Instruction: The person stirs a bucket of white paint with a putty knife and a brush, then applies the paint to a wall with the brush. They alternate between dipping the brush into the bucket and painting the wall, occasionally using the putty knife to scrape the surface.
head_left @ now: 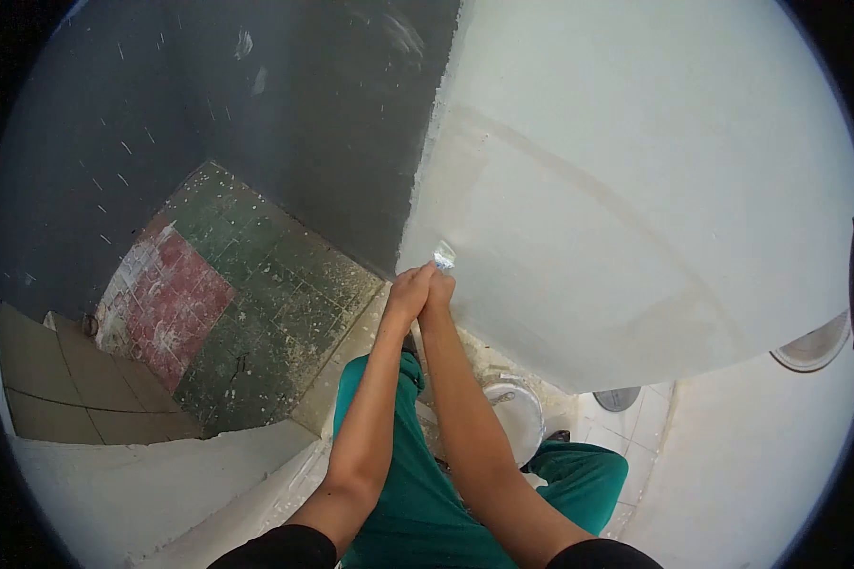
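Note:
My left hand (pixel 408 293) and my right hand (pixel 439 288) are pressed together at the white wall (pixel 579 237), near its edge with the dark grey surface. Both are closed around what looks like a putty knife (pixel 444 254). Only its shiny, pale blade shows past my fingers, against the wall; the handle is hidden in my grip. Around the blade the wall surface is pale and smooth, with faint beige bands higher up.
Below my right forearm a white round bucket (pixel 519 417) stands between my legs. Green and red floor tiles (pixel 256 313), spattered white, lie left beside a dark grey wall (pixel 304 95). A low white ledge (pixel 161 479) runs at lower left. A grey round object (pixel 617 398) lies at right.

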`<state>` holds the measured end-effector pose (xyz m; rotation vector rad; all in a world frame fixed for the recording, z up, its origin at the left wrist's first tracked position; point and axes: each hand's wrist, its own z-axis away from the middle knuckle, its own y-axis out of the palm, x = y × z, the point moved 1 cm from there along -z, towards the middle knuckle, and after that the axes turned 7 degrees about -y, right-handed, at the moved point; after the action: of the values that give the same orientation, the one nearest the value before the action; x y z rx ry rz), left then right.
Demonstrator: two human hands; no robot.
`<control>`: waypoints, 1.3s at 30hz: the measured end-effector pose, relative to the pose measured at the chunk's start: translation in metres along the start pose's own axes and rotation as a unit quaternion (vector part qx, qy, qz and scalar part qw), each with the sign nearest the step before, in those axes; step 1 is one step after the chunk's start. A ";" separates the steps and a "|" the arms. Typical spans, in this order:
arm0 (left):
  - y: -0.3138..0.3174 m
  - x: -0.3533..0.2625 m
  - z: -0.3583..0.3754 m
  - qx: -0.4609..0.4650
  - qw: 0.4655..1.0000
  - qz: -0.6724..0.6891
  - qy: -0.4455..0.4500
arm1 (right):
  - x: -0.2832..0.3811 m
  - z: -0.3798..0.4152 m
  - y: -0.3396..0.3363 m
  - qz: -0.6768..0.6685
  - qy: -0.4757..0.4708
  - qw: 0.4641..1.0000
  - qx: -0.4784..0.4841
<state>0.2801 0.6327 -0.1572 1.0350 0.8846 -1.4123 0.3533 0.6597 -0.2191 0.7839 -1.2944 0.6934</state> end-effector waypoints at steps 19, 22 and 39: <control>0.053 -0.042 0.035 0.004 0.965 0.174 0.194 | 0.107 0.004 -0.032 0.001 -0.174 0.982 0.077; 0.050 -0.006 0.018 -0.064 0.977 0.165 0.124 | 0.030 -0.023 -0.029 0.072 -0.233 0.969 0.043; 0.040 -0.100 0.082 -0.072 0.948 0.188 0.245 | 0.169 0.034 -0.019 -0.005 -0.160 0.980 0.116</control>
<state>0.3108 0.5854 -0.0344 1.3847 1.0572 -0.7678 0.3748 0.6231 -0.0514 1.1259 -1.5132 0.7403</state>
